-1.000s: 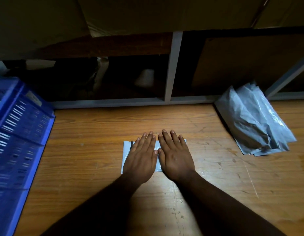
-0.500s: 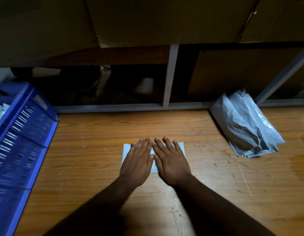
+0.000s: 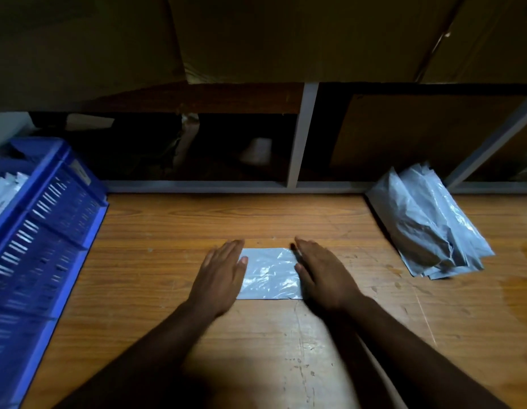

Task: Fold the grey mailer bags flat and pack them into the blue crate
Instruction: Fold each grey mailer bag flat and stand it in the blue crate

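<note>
- The wooden floor (image 3: 285, 219) under both hands is orange-brown board with a plain grain, scuffed and flecked with pale scratches toward the wrists.
- The blue crate (image 3: 46, 231) stands well off to the left of the left hand: hard plastic, its wall cut with rows of narrow slots, pale crinkled bags showing over its rim.
- A loose pile of grey mailer bags (image 3: 427, 222) lies well to the right of the right hand and a little beyond it, glossy thin plastic, creased and puffed, leaning against a grey metal shelf frame (image 3: 300, 134).
- The folded mailer bag (image 3: 269, 274) lies flat on the floor between the two hands, a neat shiny rectangle with small wrinkles that catch the light.
- The left hand (image 3: 219, 278) is flat and palm-down, fingers straight and together, covering the bag's left edge.
- The right hand (image 3: 322, 273) is likewise flat with straight fingers, along the bag's right edge; neither hand grips anything.
</note>
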A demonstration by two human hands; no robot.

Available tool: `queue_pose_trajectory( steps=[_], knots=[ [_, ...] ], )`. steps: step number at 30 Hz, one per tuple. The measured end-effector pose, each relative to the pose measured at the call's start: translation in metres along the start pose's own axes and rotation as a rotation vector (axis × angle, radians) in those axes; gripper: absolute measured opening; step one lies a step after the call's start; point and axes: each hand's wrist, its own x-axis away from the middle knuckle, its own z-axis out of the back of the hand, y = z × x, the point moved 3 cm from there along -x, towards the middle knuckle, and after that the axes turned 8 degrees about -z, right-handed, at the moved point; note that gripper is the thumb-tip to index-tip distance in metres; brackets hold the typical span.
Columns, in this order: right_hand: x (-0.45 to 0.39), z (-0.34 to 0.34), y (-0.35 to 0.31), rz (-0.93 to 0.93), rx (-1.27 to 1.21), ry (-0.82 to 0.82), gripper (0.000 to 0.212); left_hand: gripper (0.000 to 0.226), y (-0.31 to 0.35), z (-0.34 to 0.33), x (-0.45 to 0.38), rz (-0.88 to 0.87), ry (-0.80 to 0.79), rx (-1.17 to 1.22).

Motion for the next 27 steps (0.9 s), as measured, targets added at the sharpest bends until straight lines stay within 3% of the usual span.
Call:
queue_pose_trajectory(
  steps=[3, 7, 10, 13, 16, 19, 22, 27],
  knots=[
    [-0.015, 0.018, 0.002, -0.075, 0.097, -0.037, 0.074, 0.046, -0.011, 0.023, -0.011, -0.021, -0.016, -0.068],
    [-0.037, 0.029, -0.002, -0.215, 0.072, -0.196, 0.040, 0.036, -0.009, 0.042, -0.028, -0.005, -0.253, -0.093],
    [-0.034, 0.037, -0.009, -0.242, -0.043, -0.249, 0.029, 0.014, -0.005, 0.056, -0.030, 0.000, -0.281, 0.021],
    [-0.022, 0.059, -0.013, -0.228, -0.217, -0.179, 0.029, 0.014, 0.001, 0.084, -0.028, -0.024, -0.136, 0.172],
    [-0.008, 0.081, -0.017, -0.031, -0.279, 0.054, 0.028, 0.019, 0.005, 0.111, -0.021, -0.134, 0.127, 0.213],
    [0.009, 0.082, -0.023, 0.131, -0.211, 0.231, 0.034, 0.025, 0.011, 0.105, 0.002, -0.216, 0.265, 0.162],
    [0.021, 0.049, -0.018, 0.107, 0.024, 0.244, 0.035, 0.027, 0.005, 0.061, 0.028, -0.204, 0.195, 0.103],
    [0.054, 0.014, -0.006, 0.126, -0.033, 0.152, 0.024, 0.014, -0.012, 0.017, 0.058, -0.164, 0.092, 0.123]
  ],
)
